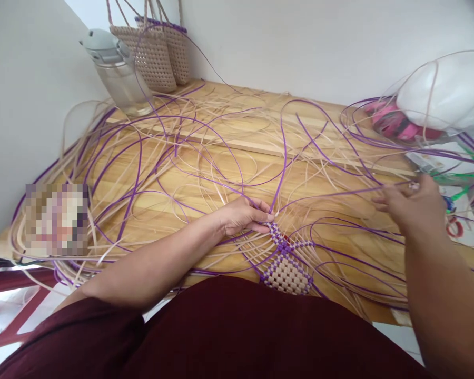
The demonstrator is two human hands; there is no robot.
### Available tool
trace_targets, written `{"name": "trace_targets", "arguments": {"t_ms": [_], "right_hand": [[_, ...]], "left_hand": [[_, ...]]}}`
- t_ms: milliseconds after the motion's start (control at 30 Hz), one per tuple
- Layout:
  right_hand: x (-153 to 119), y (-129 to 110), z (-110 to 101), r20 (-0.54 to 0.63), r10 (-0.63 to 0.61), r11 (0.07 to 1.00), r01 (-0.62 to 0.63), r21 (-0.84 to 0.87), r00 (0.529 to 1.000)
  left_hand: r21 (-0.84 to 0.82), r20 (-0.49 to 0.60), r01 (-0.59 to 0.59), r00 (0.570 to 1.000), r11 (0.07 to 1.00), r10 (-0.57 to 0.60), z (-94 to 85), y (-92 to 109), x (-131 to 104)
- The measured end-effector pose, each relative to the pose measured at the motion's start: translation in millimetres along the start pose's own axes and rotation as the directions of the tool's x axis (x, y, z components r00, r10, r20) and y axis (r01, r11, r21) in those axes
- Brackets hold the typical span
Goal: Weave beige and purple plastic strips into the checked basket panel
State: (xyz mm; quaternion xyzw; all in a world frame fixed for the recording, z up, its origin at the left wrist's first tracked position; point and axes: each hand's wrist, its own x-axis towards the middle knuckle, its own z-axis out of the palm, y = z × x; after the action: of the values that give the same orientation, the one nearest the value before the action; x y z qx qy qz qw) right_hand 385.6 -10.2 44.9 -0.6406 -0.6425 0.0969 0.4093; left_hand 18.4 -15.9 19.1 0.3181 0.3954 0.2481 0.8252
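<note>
Left hand [243, 217] pressed flat, fingers loosely extended, on the woven panel [286, 263] at 6 o'clock of the table [237, 158]. Right hand [413, 202], at 3 o'clock, pinched a purple strand [339, 193].

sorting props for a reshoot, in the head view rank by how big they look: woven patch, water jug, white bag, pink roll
1. white bag
2. water jug
3. woven patch, close to the jug and nearer the camera, so unsure
4. pink roll

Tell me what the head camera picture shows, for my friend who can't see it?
A person weaves at a wooden table: the left hand presses down the top of a small purple-and-cream woven piece, while the right hand pulls a purple strand out to the side. Loose strands cover the table; two woven bags and a water jug stand behind.
</note>
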Motion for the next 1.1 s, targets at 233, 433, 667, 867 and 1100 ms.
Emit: {"name": "trace_targets", "arguments": {"t_ms": [233,433,667,867,1100], "right_hand": [[-67,-124,96,0.409,-0.440,0.875,0.485,-0.006,0.799],[-69,-113,109,0.249,-0.480,0.858,0.509,-0.069,0.841],[-53,-122,82,0.060,-0.457,0.882,0.461,-0.096,0.888],[-70,-144,71,0.584,-0.165,0.928,0.326,-0.182,0.795],[-82,-175,83,0.892,0.307,0.725,-0.689,0.008,0.333]], "left_hand": [[-0.014,0.004,-0.005,1.000,1.000,0.005,-2.4,-2,2],[-0.016,-0.019,0.019,1.000,1.000,-0.019,-0.9,-1,0],[0.065,0.003,0.028,1.000,0.998,-0.029,-1.4,2,-1],[0.140,-0.017,-0.034,0.999,0.990,0.037,-2.5,1,-1],[0.089,-0.017,-0.037,0.999,0.995,0.039,0.3,-2,-1]]}}
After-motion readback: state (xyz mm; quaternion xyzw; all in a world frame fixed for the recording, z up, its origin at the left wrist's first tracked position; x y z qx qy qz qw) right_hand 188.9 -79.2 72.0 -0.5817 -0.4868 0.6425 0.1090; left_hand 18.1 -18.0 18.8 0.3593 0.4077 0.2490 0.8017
